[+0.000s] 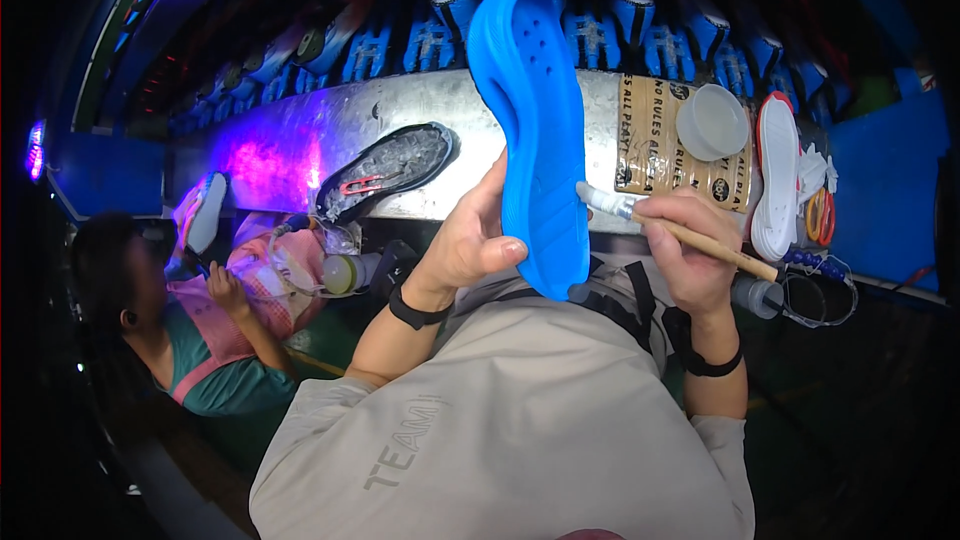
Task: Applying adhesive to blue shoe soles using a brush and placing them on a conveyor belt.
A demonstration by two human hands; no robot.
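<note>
Above lap, left hand point(465, 240) holds blue shoe sole point(535, 130) upright, fingers pinching its edge. Right hand point(690, 250) grips wooden-handled brush point(670, 225), fingers pressed together round handle, bristle tip touching sole's right edge. Behind, on metal tabletop point(330, 135): black sole (glossy), white cup point(712, 122), white sole point(777, 175).

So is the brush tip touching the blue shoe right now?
Yes, the brush in the right hand has its white tip against the blue shoe.
</note>
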